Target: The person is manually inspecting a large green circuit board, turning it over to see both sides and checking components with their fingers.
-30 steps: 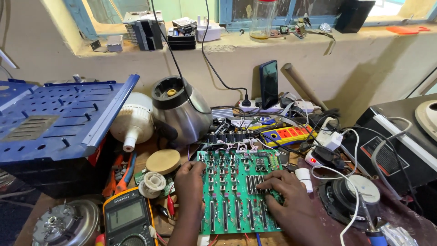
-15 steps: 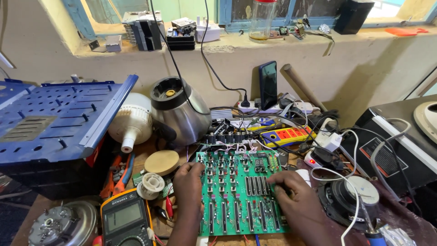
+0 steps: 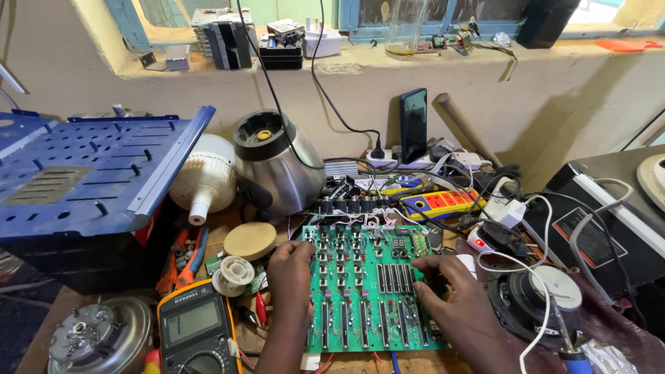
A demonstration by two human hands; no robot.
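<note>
A green circuit board (image 3: 367,287) with rows of small switches and sliders lies flat on the workbench in front of me. My left hand (image 3: 291,266) grips its left edge, fingers curled over the top left corner. On the board's right side rests my right hand (image 3: 450,291), fingers curled down onto the components near the right edge. Wires run from the board's far edge to a smaller black board (image 3: 350,201) with knobs behind it.
A yellow multimeter (image 3: 197,329) and solder spool (image 3: 233,275) lie at the left. Behind stand a metal blender base (image 3: 277,163), a white lamp (image 3: 204,176), a blue plastic case (image 3: 83,173), a power strip (image 3: 443,203) and a phone (image 3: 413,125). A speaker (image 3: 537,298) sits at right.
My right hand has slid from the board's lower middle to its right edge. The left hand has stayed at the left edge, and the view has shifted slightly.
</note>
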